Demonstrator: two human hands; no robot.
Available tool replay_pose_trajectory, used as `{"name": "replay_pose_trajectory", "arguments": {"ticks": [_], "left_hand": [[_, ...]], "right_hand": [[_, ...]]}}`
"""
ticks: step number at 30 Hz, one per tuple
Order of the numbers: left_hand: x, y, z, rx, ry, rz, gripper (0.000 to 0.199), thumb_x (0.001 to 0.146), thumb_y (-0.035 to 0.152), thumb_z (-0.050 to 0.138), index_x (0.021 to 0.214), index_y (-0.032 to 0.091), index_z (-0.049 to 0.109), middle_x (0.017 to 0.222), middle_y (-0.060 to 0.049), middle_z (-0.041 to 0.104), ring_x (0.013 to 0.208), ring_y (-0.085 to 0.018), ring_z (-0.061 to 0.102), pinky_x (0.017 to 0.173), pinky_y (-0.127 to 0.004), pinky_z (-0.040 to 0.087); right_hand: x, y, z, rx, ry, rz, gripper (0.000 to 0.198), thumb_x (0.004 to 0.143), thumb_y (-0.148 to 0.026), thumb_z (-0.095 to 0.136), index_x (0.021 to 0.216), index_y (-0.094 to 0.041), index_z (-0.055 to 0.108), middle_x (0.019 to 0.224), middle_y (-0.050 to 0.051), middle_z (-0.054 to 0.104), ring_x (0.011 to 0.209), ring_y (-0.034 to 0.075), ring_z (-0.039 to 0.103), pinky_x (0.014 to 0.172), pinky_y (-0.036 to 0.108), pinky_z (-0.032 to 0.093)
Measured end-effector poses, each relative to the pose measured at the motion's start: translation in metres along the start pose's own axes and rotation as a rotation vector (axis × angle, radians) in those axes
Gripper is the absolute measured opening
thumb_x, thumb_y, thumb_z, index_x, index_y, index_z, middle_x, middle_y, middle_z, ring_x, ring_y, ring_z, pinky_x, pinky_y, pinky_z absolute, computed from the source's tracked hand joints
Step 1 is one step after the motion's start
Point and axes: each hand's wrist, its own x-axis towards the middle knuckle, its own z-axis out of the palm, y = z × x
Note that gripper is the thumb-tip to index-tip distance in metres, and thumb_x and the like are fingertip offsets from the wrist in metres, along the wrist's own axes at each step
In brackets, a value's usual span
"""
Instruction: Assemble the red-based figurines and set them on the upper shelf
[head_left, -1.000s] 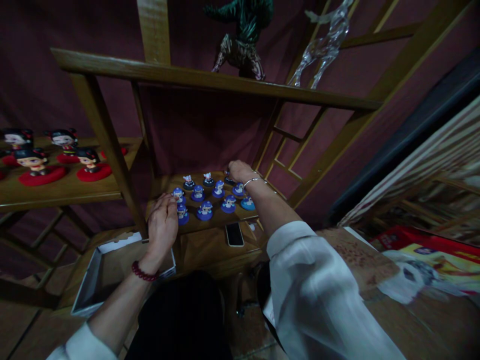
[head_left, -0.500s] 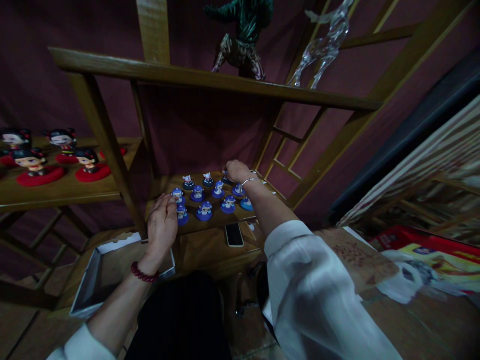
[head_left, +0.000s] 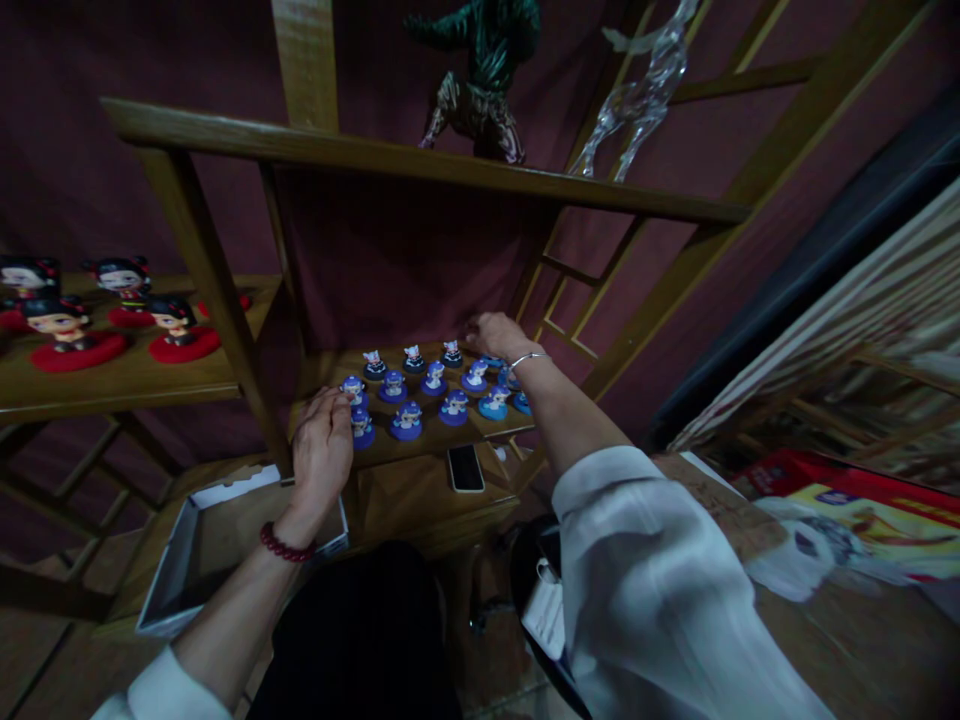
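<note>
Several small figurines on round blue bases [head_left: 409,420] stand in rows on a low wooden shelf [head_left: 420,450]. My left hand [head_left: 322,450] rests at the left end of the group, its loosely bent fingertips touching the nearest figurines [head_left: 354,388]; it grips none of them. My right hand [head_left: 499,335], with a thin bracelet on its wrist, reaches over the back right corner of the group. Its fingers are spread and point left, just behind a dark-based figurine [head_left: 452,352]. A few blue bases [head_left: 493,405] lie under that forearm.
A black phone [head_left: 466,467] lies on the ledge below the figurines. An open white box [head_left: 195,545] sits at the lower left. Dolls on red bases [head_left: 71,335] fill the left shelf. A green figure [head_left: 480,70] and a clear glass figure [head_left: 637,90] stand on the upper shelf.
My right hand has slid to the right along the back row, uncovering the dark-based figurine it was over. My left hand has hardly moved. The view has shifted slightly.
</note>
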Motion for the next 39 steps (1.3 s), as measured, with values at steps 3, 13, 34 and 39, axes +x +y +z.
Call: {"name": "replay_pose_trajectory", "arguments": {"ticks": [3, 13, 34, 39], "left_hand": [[0.0, 0.001, 0.0, -0.001, -0.007, -0.001, 0.051, 0.086, 0.037, 0.029, 0.098, 0.005, 0.066, 0.112, -0.018, 0.063, 0.114, -0.026, 0.051, 0.103, -0.04, 0.034], [0.0, 0.003, -0.001, 0.006, -0.01, 0.0, 0.052, 0.085, 0.037, 0.029, 0.099, 0.003, 0.066, 0.112, -0.019, 0.063, 0.114, -0.027, 0.051, 0.103, -0.039, 0.034], [0.0, 0.002, 0.0, 0.013, -0.014, 0.007, 0.047, 0.086, 0.035, 0.029, 0.096, 0.008, 0.066, 0.112, -0.016, 0.064, 0.115, -0.025, 0.051, 0.103, -0.039, 0.034], [0.0, 0.002, -0.001, 0.02, -0.009, 0.006, 0.043, 0.085, 0.034, 0.03, 0.094, 0.011, 0.066, 0.111, -0.014, 0.064, 0.114, -0.024, 0.052, 0.103, -0.04, 0.035]], "right_hand": [[-0.005, 0.015, -0.003, -0.023, 0.009, 0.071, 0.037, 0.084, -0.028, 0.052, 0.119, -0.019, 0.059, 0.118, 0.015, 0.061, 0.11, 0.026, 0.058, 0.086, 0.031, 0.046], [-0.003, 0.02, 0.001, -0.036, -0.008, 0.087, 0.04, 0.078, -0.024, 0.061, 0.118, -0.024, 0.06, 0.117, 0.01, 0.063, 0.109, 0.021, 0.058, 0.086, 0.025, 0.046], [-0.003, 0.025, 0.004, -0.023, -0.016, 0.21, 0.033, 0.079, -0.019, 0.058, 0.11, -0.025, 0.065, 0.118, 0.009, 0.063, 0.109, 0.025, 0.059, 0.086, 0.03, 0.048], [-0.005, 0.024, 0.003, -0.011, -0.007, 0.231, 0.033, 0.079, -0.019, 0.058, 0.111, -0.025, 0.065, 0.118, 0.008, 0.063, 0.109, 0.024, 0.059, 0.086, 0.029, 0.048]]}}
